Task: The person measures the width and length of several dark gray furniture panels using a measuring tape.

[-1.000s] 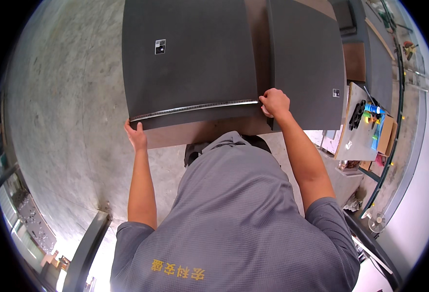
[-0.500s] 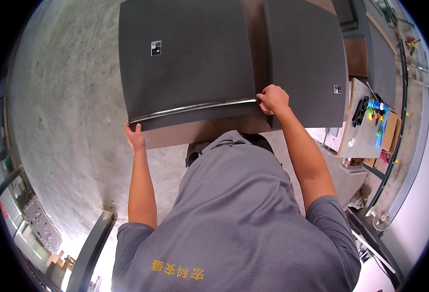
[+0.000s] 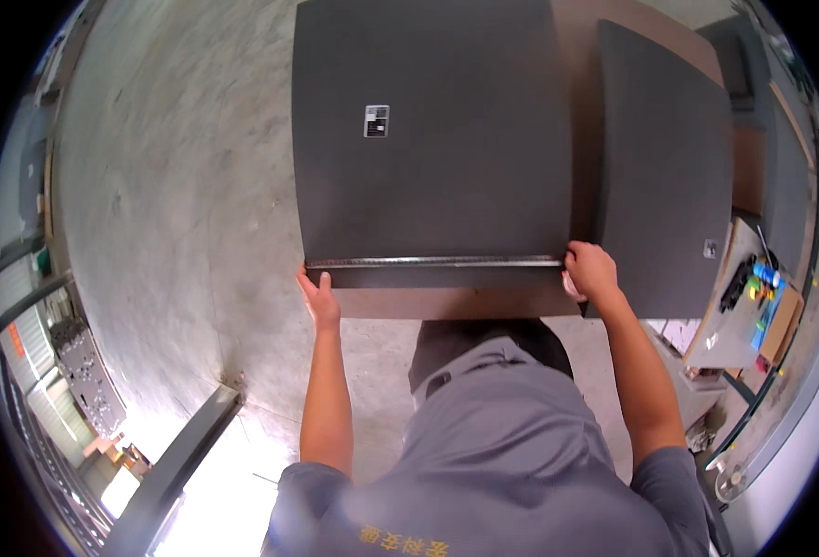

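A large dark grey panel (image 3: 442, 176) with a small label (image 3: 377, 121) lies flat in front of me. Across its near part runs a long, thin, shiny metal strip (image 3: 437, 263), with fine marks that look like a steel ruler's. My left hand (image 3: 319, 299) pinches the strip's left end at the panel's corner, thumb on top and fingers over the side edge. At the strip's other end, beside the panel's right edge, my right hand (image 3: 592, 271) is closed around the tip. Its fingertips are partly hidden.
Brown board (image 3: 446, 303) shows beneath the panel, along its near side. A second dark grey panel (image 3: 666, 158) lies to the right across a gap. Farther right, a small table (image 3: 714, 325) carries tools and a cardboard box (image 3: 782, 325). A dark metal beam (image 3: 173, 469) stands at lower left.
The view has shifted, so panels and hands sit lower and farther right. The strip now lies about level with the panel's near edge, where it slanted before. Both hands stay at its ends.
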Tool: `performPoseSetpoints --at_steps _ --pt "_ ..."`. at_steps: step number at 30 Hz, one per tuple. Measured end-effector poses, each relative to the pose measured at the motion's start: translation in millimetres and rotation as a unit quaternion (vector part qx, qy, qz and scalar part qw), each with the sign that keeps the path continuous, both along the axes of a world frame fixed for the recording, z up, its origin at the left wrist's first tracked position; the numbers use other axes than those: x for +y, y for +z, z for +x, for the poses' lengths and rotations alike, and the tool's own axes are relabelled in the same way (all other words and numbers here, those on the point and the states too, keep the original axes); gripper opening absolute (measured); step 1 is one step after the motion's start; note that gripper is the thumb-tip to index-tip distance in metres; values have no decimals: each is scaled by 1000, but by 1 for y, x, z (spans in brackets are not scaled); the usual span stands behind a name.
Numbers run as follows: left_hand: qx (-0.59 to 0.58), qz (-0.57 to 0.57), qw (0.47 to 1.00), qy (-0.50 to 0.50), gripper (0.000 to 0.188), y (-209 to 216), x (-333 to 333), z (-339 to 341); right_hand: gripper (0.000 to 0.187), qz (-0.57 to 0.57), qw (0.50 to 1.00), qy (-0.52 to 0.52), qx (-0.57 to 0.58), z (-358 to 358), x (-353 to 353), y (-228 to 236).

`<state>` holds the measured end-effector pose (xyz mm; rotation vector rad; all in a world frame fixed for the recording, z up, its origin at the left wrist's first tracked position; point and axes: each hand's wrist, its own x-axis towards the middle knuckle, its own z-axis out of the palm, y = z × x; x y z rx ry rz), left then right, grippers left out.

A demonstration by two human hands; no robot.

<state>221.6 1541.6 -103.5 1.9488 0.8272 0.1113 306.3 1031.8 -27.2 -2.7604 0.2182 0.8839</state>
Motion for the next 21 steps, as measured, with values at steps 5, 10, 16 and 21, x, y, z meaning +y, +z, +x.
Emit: performPoseSetpoints --at_steps 5,10,16,21 --pt "-10 -78 997 29 50 5 -5 3 22 7 1000 -10 20 2 4 -1" --pt "-24 -73 997 18 50 6 -5 7 20 12 999 -35 24 6 7 -4" --pt "-12 -98 995 20 51 9 -9 10 17 31 999 -35 13 10 10 -5" --pt "-13 -100 995 16 50 5 -6 7 18 34 998 -54 25 16 15 -1"
